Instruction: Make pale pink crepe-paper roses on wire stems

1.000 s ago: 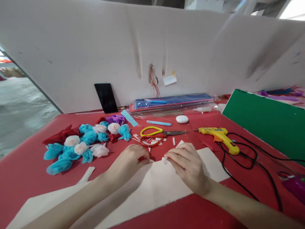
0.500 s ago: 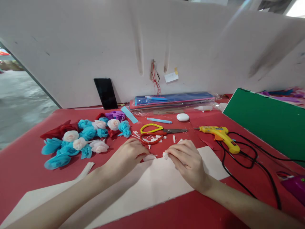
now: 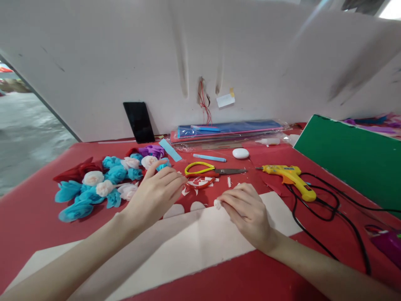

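My right hand (image 3: 247,215) pinches a small white rolled paper flower (image 3: 217,204) between thumb and fingers, just over the far edge of a long white paper sheet (image 3: 200,244). My left hand (image 3: 156,188) hovers beyond the sheet with its fingers apart and nothing visible in them. Two pale rounded paper petals, a left petal (image 3: 174,211) and a right petal (image 3: 197,205), lie along the sheet's far edge, between my hands. Left of my left hand is a cluster of blue paper flowers (image 3: 115,174), with white paper flowers (image 3: 93,178) among them.
Yellow-and-red-handled scissors (image 3: 230,171) lie ahead among white scraps. A yellow glue gun (image 3: 291,177) with a looping black cord (image 3: 352,225) sits to the right, near a leaning green board (image 3: 347,167). A black phone (image 3: 139,122) leans on the white wall (image 3: 269,54).
My left hand has lifted away from the petals and moved left and back, its fingers opening out. Both petals show now. My right hand keeps its pinch in the same place.
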`<state>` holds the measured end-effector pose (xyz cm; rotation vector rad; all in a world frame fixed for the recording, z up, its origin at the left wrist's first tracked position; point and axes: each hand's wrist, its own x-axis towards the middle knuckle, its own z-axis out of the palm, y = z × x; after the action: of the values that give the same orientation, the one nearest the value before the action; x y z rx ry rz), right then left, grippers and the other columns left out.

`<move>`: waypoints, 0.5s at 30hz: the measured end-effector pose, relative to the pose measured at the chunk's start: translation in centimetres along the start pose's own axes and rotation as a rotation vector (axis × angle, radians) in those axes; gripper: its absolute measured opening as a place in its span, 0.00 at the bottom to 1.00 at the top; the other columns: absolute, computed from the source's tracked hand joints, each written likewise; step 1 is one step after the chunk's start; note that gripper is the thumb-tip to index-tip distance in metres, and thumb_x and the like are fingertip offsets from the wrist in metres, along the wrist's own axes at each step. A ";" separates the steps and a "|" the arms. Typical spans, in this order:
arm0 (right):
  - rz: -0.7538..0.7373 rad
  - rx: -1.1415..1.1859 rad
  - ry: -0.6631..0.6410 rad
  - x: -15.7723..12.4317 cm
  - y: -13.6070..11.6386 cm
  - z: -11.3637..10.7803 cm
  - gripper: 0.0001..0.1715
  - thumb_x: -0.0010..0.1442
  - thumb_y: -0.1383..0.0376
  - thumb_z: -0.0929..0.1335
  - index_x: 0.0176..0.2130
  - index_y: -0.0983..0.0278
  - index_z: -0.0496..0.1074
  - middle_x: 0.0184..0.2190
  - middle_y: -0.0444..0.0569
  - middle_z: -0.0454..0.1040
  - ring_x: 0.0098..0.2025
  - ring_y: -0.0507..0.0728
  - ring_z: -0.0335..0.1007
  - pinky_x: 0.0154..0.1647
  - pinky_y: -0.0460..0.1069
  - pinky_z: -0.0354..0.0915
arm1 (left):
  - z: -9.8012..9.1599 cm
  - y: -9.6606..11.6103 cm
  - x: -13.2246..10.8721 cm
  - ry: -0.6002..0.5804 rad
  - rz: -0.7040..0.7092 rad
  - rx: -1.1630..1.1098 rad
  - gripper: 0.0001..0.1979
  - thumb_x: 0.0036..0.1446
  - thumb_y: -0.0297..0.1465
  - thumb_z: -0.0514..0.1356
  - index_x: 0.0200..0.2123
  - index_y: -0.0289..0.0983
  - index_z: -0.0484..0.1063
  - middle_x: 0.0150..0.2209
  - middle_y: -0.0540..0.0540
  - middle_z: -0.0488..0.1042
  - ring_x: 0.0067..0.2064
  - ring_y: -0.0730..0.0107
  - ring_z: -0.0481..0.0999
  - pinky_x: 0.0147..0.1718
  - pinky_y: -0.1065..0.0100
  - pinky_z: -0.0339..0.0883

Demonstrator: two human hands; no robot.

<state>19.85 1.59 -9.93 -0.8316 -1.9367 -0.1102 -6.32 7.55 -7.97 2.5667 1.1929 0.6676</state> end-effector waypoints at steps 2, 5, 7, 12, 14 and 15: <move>-0.003 0.004 0.004 0.0 0.0 0.0 0.15 0.72 0.73 0.68 0.37 0.62 0.82 0.30 0.49 0.86 0.30 0.57 0.74 0.35 0.54 0.71 | 0.2 0.2 0.0 0.014 -0.062 -0.048 0.13 0.71 0.38 0.63 0.52 0.38 0.76 0.54 0.41 0.79 0.51 0.57 0.80 0.51 0.51 0.79; -0.001 0.010 0.000 0.0 0.1 0.0 0.15 0.71 0.73 0.68 0.38 0.61 0.83 0.31 0.48 0.86 0.31 0.58 0.75 0.35 0.54 0.70 | 1.2 0.7 0.0 -0.018 -0.168 -0.175 0.14 0.71 0.38 0.64 0.54 0.37 0.75 0.52 0.42 0.79 0.48 0.59 0.82 0.47 0.53 0.80; 0.009 0.011 -0.008 0.0 0.1 0.0 0.16 0.71 0.73 0.67 0.39 0.60 0.84 0.31 0.48 0.86 0.31 0.58 0.75 0.35 0.54 0.70 | 1.9 1.2 -0.1 -0.069 -0.225 -0.257 0.15 0.71 0.39 0.64 0.54 0.36 0.74 0.50 0.42 0.79 0.45 0.60 0.82 0.43 0.56 0.81; 0.026 0.012 -0.016 0.0 0.0 -0.1 0.16 0.72 0.72 0.67 0.38 0.60 0.83 0.31 0.48 0.87 0.31 0.57 0.74 0.35 0.54 0.70 | 2.5 2.1 -0.5 -0.163 -0.259 -0.356 0.15 0.70 0.39 0.64 0.54 0.36 0.74 0.50 0.42 0.79 0.45 0.60 0.82 0.43 0.56 0.81; 0.031 0.022 -0.011 -0.1 0.0 -0.1 0.16 0.72 0.71 0.68 0.37 0.60 0.83 0.31 0.48 0.87 0.31 0.58 0.74 0.35 0.54 0.70 | 2.4 2.2 -0.7 -0.197 -0.246 -0.385 0.15 0.70 0.39 0.64 0.54 0.36 0.75 0.50 0.42 0.79 0.46 0.60 0.82 0.45 0.55 0.81; 0.036 0.031 -0.008 -0.1 0.0 -0.1 0.15 0.72 0.71 0.68 0.37 0.61 0.83 0.31 0.49 0.87 0.31 0.58 0.74 0.35 0.54 0.70 | 2.3 2.2 -0.7 -0.211 -0.241 -0.399 0.15 0.70 0.39 0.64 0.53 0.36 0.75 0.50 0.42 0.79 0.46 0.60 0.82 0.45 0.55 0.81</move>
<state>19.95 1.47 -9.93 -0.8468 -1.9249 -0.0554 -4.06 5.56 -9.34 2.0675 1.1409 0.5049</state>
